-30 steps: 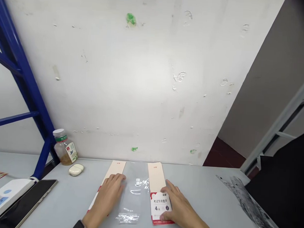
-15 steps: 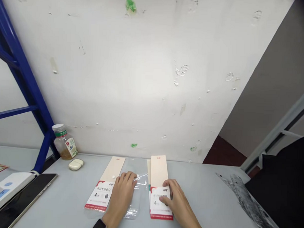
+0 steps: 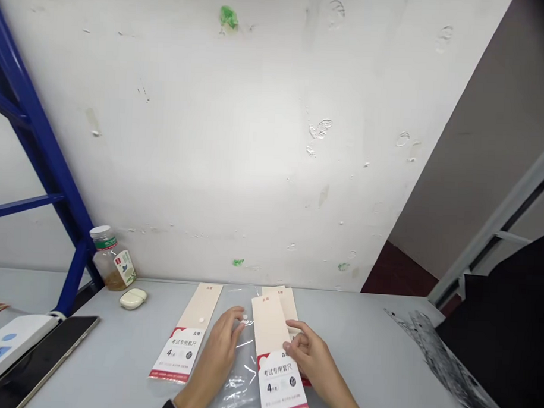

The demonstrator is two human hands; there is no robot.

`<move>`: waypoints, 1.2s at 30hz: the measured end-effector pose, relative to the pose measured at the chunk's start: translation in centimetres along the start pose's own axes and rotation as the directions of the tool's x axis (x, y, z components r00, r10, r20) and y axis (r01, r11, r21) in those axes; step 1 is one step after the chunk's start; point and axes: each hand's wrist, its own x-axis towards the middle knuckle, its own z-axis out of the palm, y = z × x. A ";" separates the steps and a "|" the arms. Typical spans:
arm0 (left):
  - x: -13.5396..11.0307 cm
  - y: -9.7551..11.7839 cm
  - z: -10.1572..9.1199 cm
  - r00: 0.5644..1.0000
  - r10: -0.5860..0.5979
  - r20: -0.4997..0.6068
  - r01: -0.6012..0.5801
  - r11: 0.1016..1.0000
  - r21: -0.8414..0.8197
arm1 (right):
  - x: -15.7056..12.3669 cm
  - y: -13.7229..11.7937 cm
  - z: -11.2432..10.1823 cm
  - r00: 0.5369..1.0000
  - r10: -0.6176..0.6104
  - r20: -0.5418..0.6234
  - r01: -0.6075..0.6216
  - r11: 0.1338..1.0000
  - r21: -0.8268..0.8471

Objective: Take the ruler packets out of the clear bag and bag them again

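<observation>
My right hand [image 3: 313,355] pinches the right edge of a cream card [image 3: 271,329] with a white-and-red printed label, marked with a large 4. The card is slanted and overlaps other similar cards [image 3: 290,303] behind it, which it partly hides. My left hand [image 3: 222,348] is bent over a clear plastic pouch [image 3: 243,369], thumb and fingers apart with nothing between them. Whether its fingertips touch the pouch I cannot tell. Left of that hand, another labelled cream card [image 3: 184,338] lies on the grey table [image 3: 365,350].
At the left stand a clear jar [image 3: 113,261] with a white lid, a small cream case [image 3: 133,298], a white-and-blue power strip [image 3: 13,338] and a dark phone [image 3: 47,360]. A white wall [image 3: 256,138] rises behind; a black cloth [image 3: 508,331] hangs right.
My right hand has drawn the front card toward me and to the left, off the cards behind it, tilting it. My left hand has lifted slightly and spread its thumb.
</observation>
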 end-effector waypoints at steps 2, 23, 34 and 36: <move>-0.2 0.2 0.0 0.999 -0.030 0.036 0.032 0.998 -0.055 | 0.1 0.1 0.1 1.000 -0.006 -0.008 0.006 1.000 -0.001; -0.8 1.0 0.9 0.991 0.079 0.111 -0.081 0.997 0.013 | 0.2 0.8 0.6 0.998 0.044 0.037 -0.048 0.994 0.099; -1.0 0.1 1.8 0.987 0.131 0.089 -0.141 0.983 0.121 | -0.1 0.5 2.0 0.992 0.072 0.104 -0.087 0.985 0.150; -0.9 -0.1 2.0 0.986 0.145 0.083 -0.157 0.977 0.148 | -0.2 0.6 2.5 0.990 0.077 0.114 -0.095 0.982 0.165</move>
